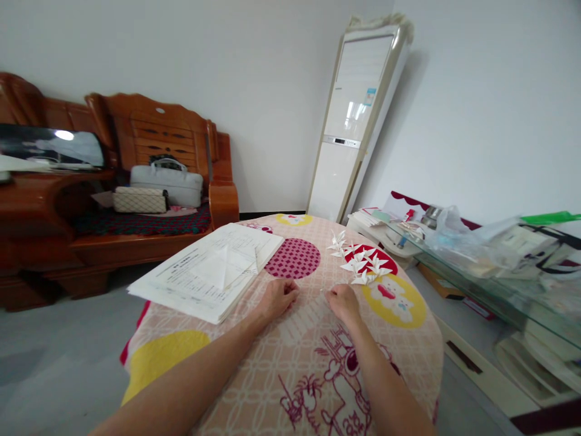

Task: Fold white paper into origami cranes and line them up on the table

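My left hand [279, 298] rests over the patterned tablecloth with its fingers curled together; whatever it may hold is too small to see. To its right, my right hand [344, 303] is closed in a pinch, a tiny white speck showing at its fingertips. The two hands are a short gap apart. Between and just below them lies a pale see-through strip [302, 321] with faint crosswise bands. Beyond my right hand, several folded white paper cranes [363, 261] sit in a cluster. On the left is a stack of printed sheets [181, 275] with a folded white paper [222, 266] on top.
The round table's cloth [245, 387] hangs over its edge. A glass-topped stand [490, 284] with plastic bags and papers is close on the right. Behind are a wooden sofa [158, 130] with bags and a tall white air conditioner [354, 115].
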Tool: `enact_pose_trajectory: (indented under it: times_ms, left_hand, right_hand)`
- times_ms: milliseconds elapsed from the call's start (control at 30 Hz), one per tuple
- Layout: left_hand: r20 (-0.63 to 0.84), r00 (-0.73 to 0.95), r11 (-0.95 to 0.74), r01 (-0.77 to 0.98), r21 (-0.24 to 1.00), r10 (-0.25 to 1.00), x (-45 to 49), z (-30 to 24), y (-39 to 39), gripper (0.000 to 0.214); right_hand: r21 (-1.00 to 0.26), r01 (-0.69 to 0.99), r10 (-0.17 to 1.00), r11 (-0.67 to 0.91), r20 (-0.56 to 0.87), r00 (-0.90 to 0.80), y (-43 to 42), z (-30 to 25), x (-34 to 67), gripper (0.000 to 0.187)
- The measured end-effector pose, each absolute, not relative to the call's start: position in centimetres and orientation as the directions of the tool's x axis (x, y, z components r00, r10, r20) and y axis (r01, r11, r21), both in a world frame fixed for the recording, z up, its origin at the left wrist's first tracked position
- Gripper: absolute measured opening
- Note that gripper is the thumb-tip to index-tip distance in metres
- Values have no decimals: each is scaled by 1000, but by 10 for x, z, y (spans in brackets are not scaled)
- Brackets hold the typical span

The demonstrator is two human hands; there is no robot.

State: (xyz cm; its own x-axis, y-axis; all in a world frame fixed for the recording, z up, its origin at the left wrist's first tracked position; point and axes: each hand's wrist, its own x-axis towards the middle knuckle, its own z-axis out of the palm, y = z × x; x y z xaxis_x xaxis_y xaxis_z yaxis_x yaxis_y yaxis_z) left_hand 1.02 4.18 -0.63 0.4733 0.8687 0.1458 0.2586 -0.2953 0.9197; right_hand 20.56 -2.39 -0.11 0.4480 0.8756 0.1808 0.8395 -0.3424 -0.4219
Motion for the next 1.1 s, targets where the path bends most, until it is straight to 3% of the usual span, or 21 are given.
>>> enact_pose_trajectory:
  times_ms: [200, 333, 500, 800, 933, 1100]
  left_hand:
    - [226, 460, -394, 310, 865, 858, 6, -4, 44, 19]
    - [285, 450, -490, 450, 747, 847, 6, -5, 46, 20]
    - [288, 410, -482, 524, 702, 866, 1, -3, 54, 17]
    - [319, 51, -225, 814, 536, 946, -70, 10, 101, 21]
    - [255, 10, -132, 876, 465, 967, -89, 8, 110, 31]
    - [213, 26, -113, 907, 407, 977, -89, 9, 111, 27]
  right_hand:
    - [-326, 908, 899, -265, 256, 354, -27, -8, 194, 26]
    - [-333, 919, 911, -211, 273, 308, -29, -19, 207, 33]
    - [-381, 915, 903, -132, 334, 269, -26, -31, 218, 40]
    - [-432, 896, 917, -99, 311, 251, -26, -35, 223, 42]
    - [-433, 898, 919, -84, 316, 238, -26, -37, 225, 43]
    - [-448, 890, 919, -80, 312, 240, -27, -38, 226, 43]
